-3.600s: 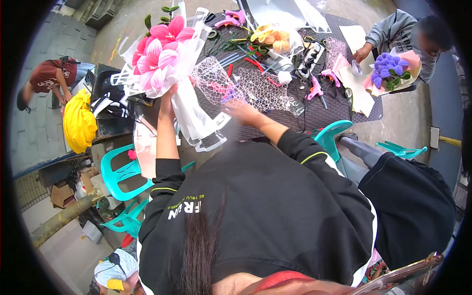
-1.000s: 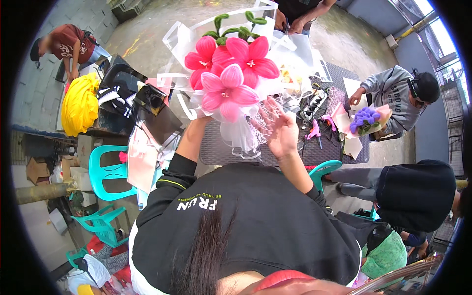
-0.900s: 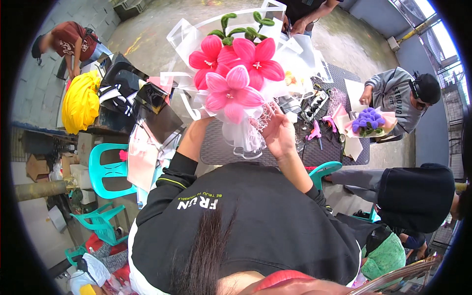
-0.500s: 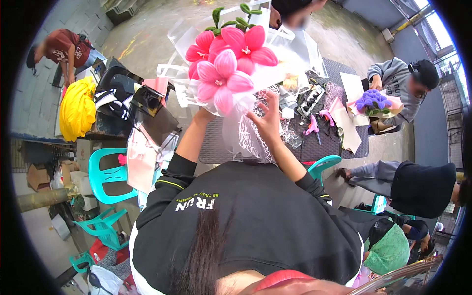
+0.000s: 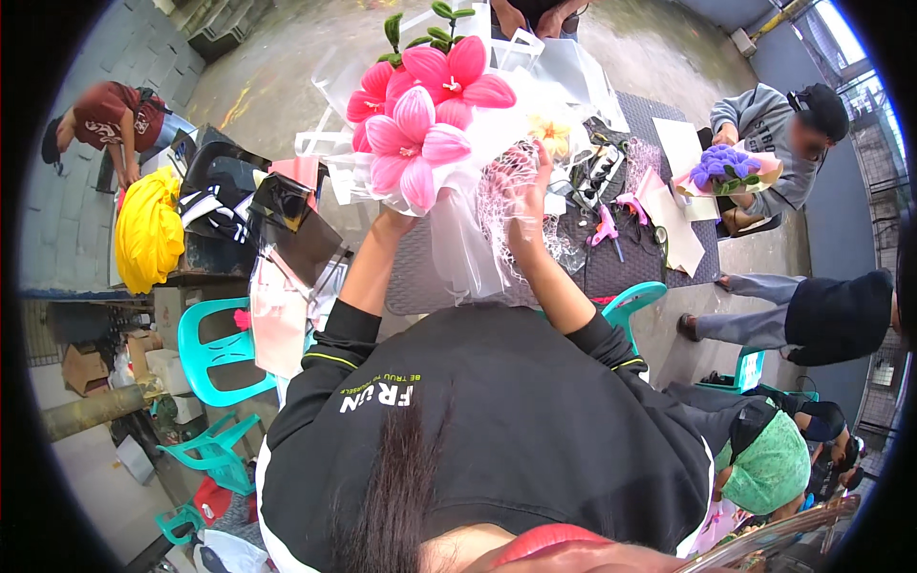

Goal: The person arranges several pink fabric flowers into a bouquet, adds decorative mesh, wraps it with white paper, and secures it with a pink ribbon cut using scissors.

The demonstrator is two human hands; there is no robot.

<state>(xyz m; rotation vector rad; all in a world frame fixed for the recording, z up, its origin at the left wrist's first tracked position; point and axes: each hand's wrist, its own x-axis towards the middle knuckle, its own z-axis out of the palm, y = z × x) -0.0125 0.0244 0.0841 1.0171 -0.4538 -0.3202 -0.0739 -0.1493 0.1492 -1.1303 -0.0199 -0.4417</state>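
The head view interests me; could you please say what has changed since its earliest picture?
The pink-flowered bouquet in white wrapping has moved right, turning toward the camera. The right hand has brought pale mesh netting to it from the dark table. The left hand still holds the bouquet.

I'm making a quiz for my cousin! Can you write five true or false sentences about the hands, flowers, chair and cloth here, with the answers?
1. The left hand holds the bouquet of fuzzy pink flowers in sheer white wrapping. True.
2. The right hand holds scissors. False: its fingers are at the white, web-like netting.
3. The fuzzy purple flowers are wrapped in peach-coloured paper. True.
4. The big plastic chair by the left sleeve is red. False: it is turquoise.
5. The bunched, bright yellow cloth is on the picture's left side. True.
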